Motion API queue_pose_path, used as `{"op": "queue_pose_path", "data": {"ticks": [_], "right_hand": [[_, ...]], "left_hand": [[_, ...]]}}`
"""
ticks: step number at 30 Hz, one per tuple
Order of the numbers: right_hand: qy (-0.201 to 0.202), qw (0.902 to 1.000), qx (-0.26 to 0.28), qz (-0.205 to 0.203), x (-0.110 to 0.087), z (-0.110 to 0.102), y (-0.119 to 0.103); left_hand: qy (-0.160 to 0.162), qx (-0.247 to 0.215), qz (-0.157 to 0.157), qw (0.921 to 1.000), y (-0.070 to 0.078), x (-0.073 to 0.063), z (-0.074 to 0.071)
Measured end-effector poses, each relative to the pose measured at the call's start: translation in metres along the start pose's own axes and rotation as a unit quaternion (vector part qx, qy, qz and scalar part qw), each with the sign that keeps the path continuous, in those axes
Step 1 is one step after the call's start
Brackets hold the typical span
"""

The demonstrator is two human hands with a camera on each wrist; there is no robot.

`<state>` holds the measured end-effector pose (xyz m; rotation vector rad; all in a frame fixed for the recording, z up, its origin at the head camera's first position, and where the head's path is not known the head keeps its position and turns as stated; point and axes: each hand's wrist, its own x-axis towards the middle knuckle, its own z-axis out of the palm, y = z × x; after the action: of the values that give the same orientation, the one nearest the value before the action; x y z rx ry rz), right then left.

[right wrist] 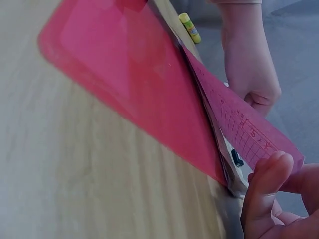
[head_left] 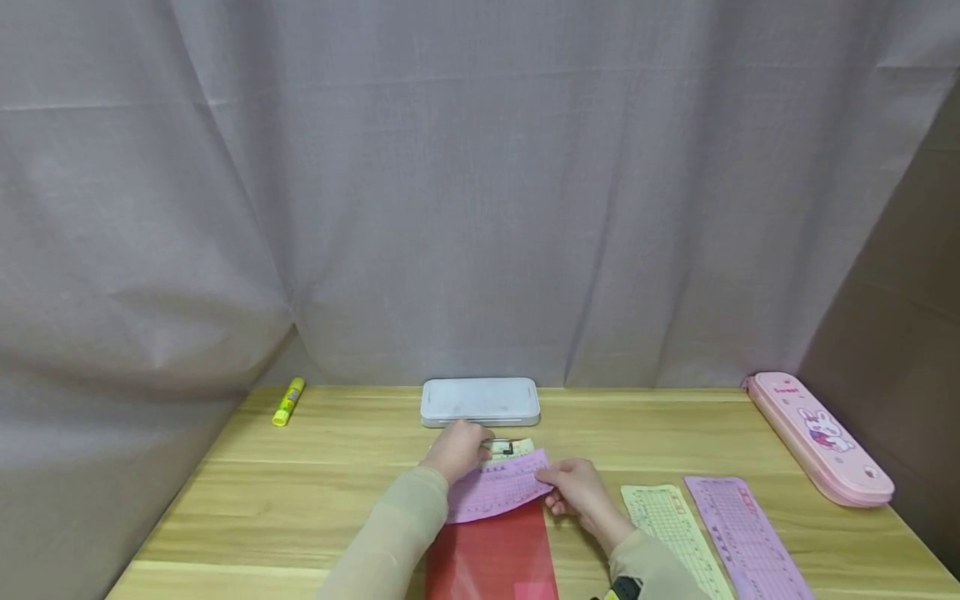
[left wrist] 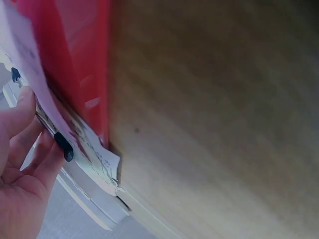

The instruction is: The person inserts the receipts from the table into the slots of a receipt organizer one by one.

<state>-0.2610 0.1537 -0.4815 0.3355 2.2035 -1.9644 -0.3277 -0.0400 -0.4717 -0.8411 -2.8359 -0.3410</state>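
A red clipboard [head_left: 491, 554] lies on the table, its wire clip with black tips [left wrist: 63, 146] at the far end. My left hand [head_left: 457, 452] is at that end; in the left wrist view its thumb and fingers pinch the clip. Over the upper part of the board, my right hand [head_left: 579, 493] pinches the right edge of a printed purple paper slip [head_left: 497, 493] between thumb and forefinger. The slip bows, its near edge lifted off the board. Behind it, a pale yellow sheet [head_left: 521, 447] shows under the clip.
Right of the board lie a yellow-green printed slip [head_left: 671, 525] and another purple slip [head_left: 746, 533]. A pink pencil case [head_left: 821, 442] sits at the far right. A white case [head_left: 480, 400] stands behind the clipboard, and a yellow glue stick [head_left: 288, 402] lies back left. A grey curtain [head_left: 480, 208] hangs behind.
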Motion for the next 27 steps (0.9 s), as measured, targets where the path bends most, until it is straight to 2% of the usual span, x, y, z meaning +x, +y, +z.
{"op": "queue_pose_path", "data": {"ticks": [11, 20, 27], "right_hand": [[0.013, 0.9997, 0.016, 0.012, 0.006, 0.01, -0.002], [0.009, 0.999, 0.036, 0.022, 0.011, 0.015, 0.001], [0.006, 0.9992, 0.036, 0.016, 0.012, 0.018, 0.0]], "left_hand": [[-0.008, -0.001, 0.008, 0.9999, -0.001, 0.001, -0.002], [-0.025, -0.016, 0.008, 0.9995, -0.003, 0.002, -0.003], [-0.029, -0.034, -0.008, 0.999, -0.002, 0.002, -0.005]]}}
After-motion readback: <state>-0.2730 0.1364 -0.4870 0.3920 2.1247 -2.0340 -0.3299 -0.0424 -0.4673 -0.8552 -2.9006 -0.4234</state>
